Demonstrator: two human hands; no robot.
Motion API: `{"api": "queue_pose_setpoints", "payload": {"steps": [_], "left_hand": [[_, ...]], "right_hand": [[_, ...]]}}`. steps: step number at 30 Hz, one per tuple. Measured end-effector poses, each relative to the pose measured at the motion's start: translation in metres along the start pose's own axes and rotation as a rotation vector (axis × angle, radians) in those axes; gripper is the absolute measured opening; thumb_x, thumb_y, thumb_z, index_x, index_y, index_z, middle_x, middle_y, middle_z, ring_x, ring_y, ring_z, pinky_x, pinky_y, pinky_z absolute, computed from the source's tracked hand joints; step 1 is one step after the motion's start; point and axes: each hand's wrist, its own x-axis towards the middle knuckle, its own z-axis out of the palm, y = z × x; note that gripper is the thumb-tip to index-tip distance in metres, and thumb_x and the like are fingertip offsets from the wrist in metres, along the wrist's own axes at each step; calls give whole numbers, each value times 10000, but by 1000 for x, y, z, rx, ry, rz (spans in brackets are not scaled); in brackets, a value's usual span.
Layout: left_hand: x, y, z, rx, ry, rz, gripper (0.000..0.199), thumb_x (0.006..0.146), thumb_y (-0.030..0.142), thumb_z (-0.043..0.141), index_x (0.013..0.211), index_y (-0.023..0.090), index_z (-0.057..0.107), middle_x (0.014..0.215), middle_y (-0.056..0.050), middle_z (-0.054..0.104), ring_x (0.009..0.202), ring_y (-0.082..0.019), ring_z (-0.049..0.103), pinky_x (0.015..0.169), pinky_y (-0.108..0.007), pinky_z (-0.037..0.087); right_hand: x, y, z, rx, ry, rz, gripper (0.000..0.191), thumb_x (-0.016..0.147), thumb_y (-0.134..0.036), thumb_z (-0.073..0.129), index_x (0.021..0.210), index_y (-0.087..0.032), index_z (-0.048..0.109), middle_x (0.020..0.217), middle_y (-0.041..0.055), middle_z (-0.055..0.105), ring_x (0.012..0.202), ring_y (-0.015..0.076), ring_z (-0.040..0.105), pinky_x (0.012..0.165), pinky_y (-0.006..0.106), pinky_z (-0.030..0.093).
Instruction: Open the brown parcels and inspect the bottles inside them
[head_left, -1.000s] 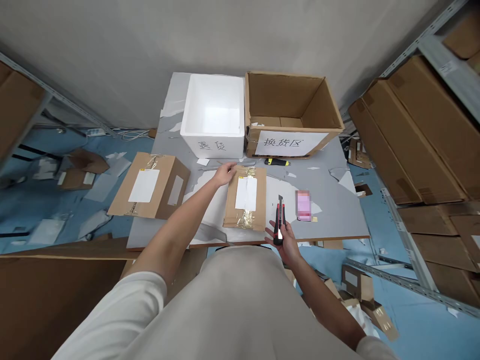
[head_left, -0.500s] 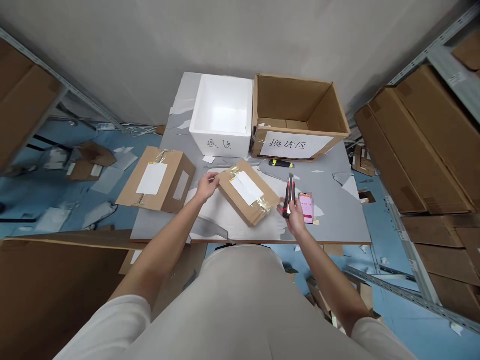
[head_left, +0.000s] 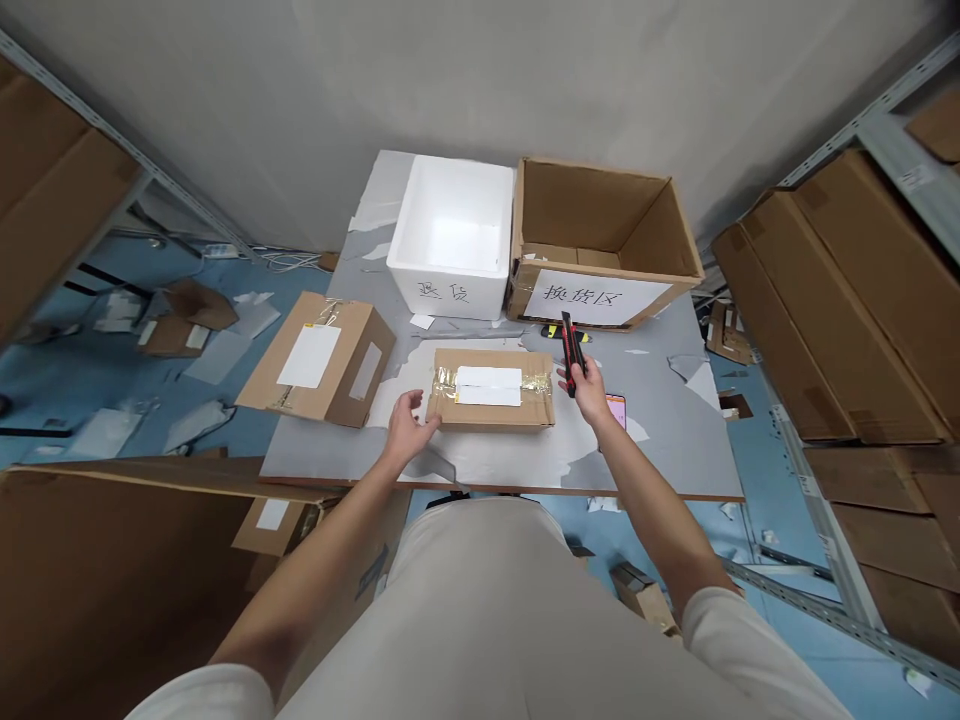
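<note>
A taped cardboard box (head_left: pixel 491 415) with a white label lies flat on the table, its long side facing me. My left hand (head_left: pixel 409 428) is at its left end, fingers apart, the thumb at the box's near left corner. In my right hand (head_left: pixel 589 388) is a red and black utility knife (head_left: pixel 572 355), pointing up and away, just beyond the box's right end. Behind the knife a yellow and black cutter (head_left: pixel 555 332) lies on the table. A phone (head_left: pixel 616 408) with a pink screen is partly hidden under my right wrist.
At the back of the table (head_left: pixel 690 440) stand a white foam box (head_left: pixel 450 290) and a large open carton (head_left: pixel 607 262), both with handwritten characters. A second labelled parcel (head_left: pixel 345 365) sits on the left. Shelves with cartons (head_left: pixel 862 310) flank the right side.
The box has gone from tilted and slanted to flat and square to me. My left hand has moved nearer to me at its left end; the knife has shifted slightly away.
</note>
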Motion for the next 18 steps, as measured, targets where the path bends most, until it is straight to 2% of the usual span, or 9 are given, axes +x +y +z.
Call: {"api": "queue_pose_setpoints", "payload": {"steps": [3,6,8,10,13,18], "left_hand": [[19,22,-4,220,-87,257,796,643,367,663,1344,130,369,1371,-195,411,1304,-331,383,1054,-486,352],[37,48,2,428,-291,481,1029,614,558,684,1438,131,241,1515,-213,206,1404,-388,169,1109,-558,193],[46,61,11,579,-407,568,1222,517,693,689,1474,137,171,1548,-222,90,1410,-443,55,1091,-630,86],[51,67,20,711,-477,603,1371,413,767,687,1490,133,125,1553,-234,20,1399,-479,-13,1065,-666,2],[51,68,30,820,-496,600,1437,365,809,663,1497,126,100,1553,-237,7,1395,-488,-23,1056,-665,-38],[43,66,30,851,-446,592,1414,382,828,640,1494,120,128,1556,-219,48,1403,-465,3,1072,-649,3]], "right_hand": [[-26,13,-26,-186,-5,-10,538,854,-473,457,1320,-205,429,1029,73,639,584,95,567,596,275,519],[-55,21,-46,-488,-67,-3,605,882,-452,407,1425,-195,338,957,73,670,486,108,531,531,288,502],[-69,19,-51,-663,-106,-57,575,902,-406,389,1436,-199,349,928,76,688,552,145,581,582,307,508],[-76,13,-49,-804,-113,-146,523,912,-356,384,1413,-206,406,988,92,696,713,188,635,673,320,510],[-74,-1,-39,-973,-113,-206,493,920,-291,382,1403,-204,426,1075,100,689,890,218,638,753,312,488],[-67,-27,-22,-1265,-182,-133,492,937,-247,378,1427,-198,381,978,101,695,826,213,640,695,276,441]]}}
